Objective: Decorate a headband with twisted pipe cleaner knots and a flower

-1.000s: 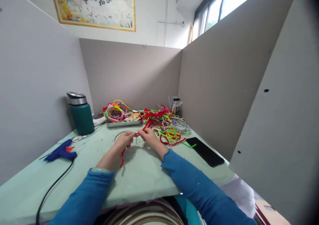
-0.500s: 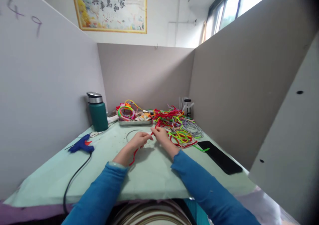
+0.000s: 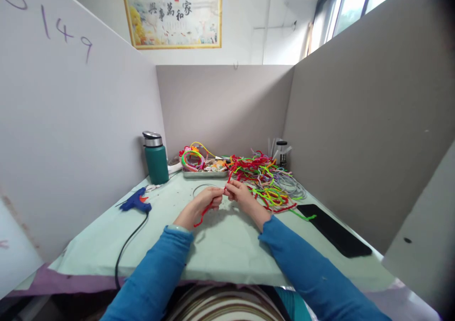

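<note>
Fingertips nearly touching, both hands work just above the middle of the table. My left hand (image 3: 209, 199) is closed on a fuzzy red pipe cleaner (image 3: 203, 216), whose lower end hangs below the fingers. My right hand (image 3: 240, 193) pinches the same red strand at its fingertips; another stretch of red rises above them toward the pile. A thin grey hoop (image 3: 202, 185) curves out behind my left hand; whether either hand grips it is hidden. Close to my right hand lies a tangled pile of coloured pipe cleaners (image 3: 273, 192), red, yellow, green and grey.
A metal tray (image 3: 204, 174) holds colourful hoops and small pieces at the back. A green bottle (image 3: 157, 164) and a blue glue gun (image 3: 137, 201) with a black cord are on the left. A black phone (image 3: 336, 231) lies right. Grey partitions (image 3: 223, 108) enclose the table.
The view has turned slightly left, so everything sits farther right. My hands stay together on the red pipe cleaner, with a small shift of the fingers.
</note>
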The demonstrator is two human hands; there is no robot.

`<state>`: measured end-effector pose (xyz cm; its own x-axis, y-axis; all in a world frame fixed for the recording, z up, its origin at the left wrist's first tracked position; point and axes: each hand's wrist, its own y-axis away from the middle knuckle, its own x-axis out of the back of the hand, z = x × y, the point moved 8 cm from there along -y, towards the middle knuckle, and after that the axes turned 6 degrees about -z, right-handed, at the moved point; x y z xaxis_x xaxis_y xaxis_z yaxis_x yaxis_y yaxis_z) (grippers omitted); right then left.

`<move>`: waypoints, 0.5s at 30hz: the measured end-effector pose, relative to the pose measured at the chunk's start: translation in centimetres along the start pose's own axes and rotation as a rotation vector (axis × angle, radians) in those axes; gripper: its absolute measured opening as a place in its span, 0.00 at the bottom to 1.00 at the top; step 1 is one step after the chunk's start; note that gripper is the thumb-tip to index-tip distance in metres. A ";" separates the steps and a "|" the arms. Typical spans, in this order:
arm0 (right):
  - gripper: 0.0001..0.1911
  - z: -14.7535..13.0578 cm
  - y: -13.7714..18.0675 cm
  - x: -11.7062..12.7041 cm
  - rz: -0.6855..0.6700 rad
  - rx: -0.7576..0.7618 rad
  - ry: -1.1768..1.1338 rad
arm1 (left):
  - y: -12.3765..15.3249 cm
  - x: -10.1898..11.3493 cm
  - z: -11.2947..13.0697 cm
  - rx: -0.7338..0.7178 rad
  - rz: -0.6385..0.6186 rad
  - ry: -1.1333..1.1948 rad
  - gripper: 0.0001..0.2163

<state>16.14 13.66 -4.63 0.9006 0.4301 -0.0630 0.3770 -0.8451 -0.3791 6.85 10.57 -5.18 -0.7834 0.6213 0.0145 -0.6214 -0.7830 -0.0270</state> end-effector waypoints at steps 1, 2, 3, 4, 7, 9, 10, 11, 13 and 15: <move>0.15 0.0 -0.1 0.3 0.042 0.010 0.022 | -0.1 0.2 0.0 0.001 0.033 -0.062 0.13; 0.15 0.1 -0.1 0.7 0.088 0.013 0.047 | -0.2 0.4 0.0 0.004 0.079 -0.151 0.13; 0.14 0.3 -0.1 1.0 0.134 0.008 0.072 | -0.3 0.7 0.1 0.004 0.134 -0.261 0.13; 0.13 0.5 -0.2 1.3 0.180 -0.005 0.094 | -0.3 1.0 0.4 -0.008 0.193 -0.381 0.13; 0.12 0.9 -0.2 2.2 0.289 -0.039 0.122 | -0.6 1.6 1.0 -0.054 0.322 -0.610 0.14; 0.12 0.8 -0.2 2.8 0.337 -0.033 0.099 | -0.7 2.0 0.5 -0.023 0.334 -0.579 0.17; 0.12 0.7 -0.1 3.2 0.359 -0.024 0.075 | -0.8 2.1 0.1 0.009 0.318 -0.536 0.18; 0.13 0.6 -0.1 3.5 0.377 -0.018 0.046 | -0.8 2.2 -0.4 0.039 0.293 -0.492 0.19; 0.14 0.5 0.0 3.9 0.373 -0.025 -0.013 | -0.8 2.2 -0.9 0.070 0.250 -0.423 0.19; 0.16 0.7 -0.1 3.4 0.291 -0.058 -0.032 | -0.7 2.4 -1.0 0.074 0.241 -0.374 0.19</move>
<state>19.00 15.41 -5.45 0.9657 0.1759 -0.1908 0.1165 -0.9508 -0.2871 5.39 12.66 -6.16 -0.8454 0.3781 0.3771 -0.4090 -0.9125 -0.0020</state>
